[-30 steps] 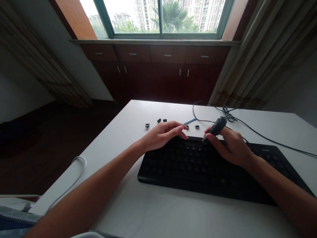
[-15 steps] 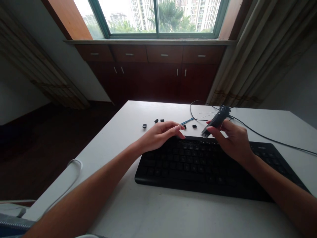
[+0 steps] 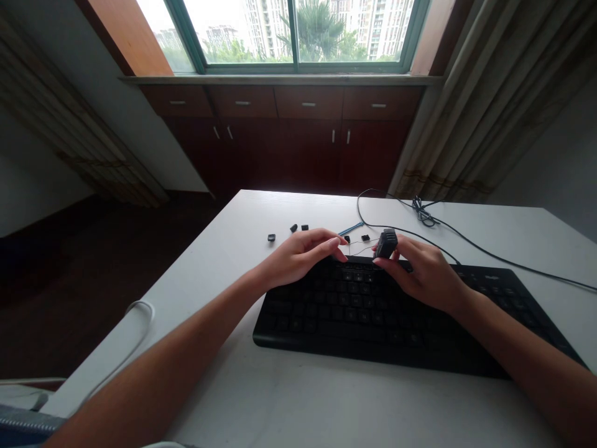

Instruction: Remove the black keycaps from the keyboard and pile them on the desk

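A black keyboard (image 3: 354, 317) lies across the white table. My left hand (image 3: 310, 254) rests over its top left edge, fingers stretched out and slightly apart with nothing visible in them. Above the upper middle of the keys, my right hand (image 3: 422, 267) grips a black keycap puller (image 3: 386, 244) with thin wire prongs that point left. Its thumb and fingers close round the handle. Several loose black keycaps lie beyond the keyboard, among them one keycap (image 3: 271, 238) at the left and another keycap (image 3: 365, 238) close to the puller.
A thin blue stick (image 3: 351, 229) lies behind the keycaps. The black cable (image 3: 494, 246), bundled in one spot, runs over the back right of the table (image 3: 224, 249). A white cord (image 3: 140, 323) hangs at the left edge. Cabinets and a window stand beyond.
My right hand has moved slightly left and turned the keycap puller, so its wires now point left and lower, and the cable bundle behind shows. My left hand has stayed in place.
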Tool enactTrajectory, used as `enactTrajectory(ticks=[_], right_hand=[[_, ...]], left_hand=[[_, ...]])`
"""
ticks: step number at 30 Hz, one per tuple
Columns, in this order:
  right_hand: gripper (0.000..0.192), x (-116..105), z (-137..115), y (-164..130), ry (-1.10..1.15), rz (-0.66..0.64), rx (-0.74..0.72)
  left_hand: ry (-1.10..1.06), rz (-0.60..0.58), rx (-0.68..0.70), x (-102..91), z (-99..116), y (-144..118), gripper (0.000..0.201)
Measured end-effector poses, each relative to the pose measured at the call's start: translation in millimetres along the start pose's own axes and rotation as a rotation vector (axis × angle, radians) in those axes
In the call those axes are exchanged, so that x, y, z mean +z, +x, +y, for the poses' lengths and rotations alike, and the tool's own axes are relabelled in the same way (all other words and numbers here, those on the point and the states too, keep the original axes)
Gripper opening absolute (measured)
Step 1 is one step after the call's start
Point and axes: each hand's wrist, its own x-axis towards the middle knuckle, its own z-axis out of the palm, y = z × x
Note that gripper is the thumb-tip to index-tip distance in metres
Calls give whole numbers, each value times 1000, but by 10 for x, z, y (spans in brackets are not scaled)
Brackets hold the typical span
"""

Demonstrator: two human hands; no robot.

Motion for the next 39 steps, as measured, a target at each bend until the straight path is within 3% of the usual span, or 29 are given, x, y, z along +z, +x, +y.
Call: enactTrajectory(ticks=[9, 23, 33, 39], right_hand=[[10, 8, 1, 23, -33, -74, -16], [12, -21, 37, 0, 4, -25, 157], [14, -23, 34, -11, -25, -37, 74], [13, 0, 51, -38, 14, -6, 137]], left_hand=[[26, 3, 9, -1, 13, -6, 32], [57, 8, 3, 0, 24, -12, 34], [46, 1, 17, -7, 27, -18, 33], [52, 3, 6, -5, 17, -17, 35]])
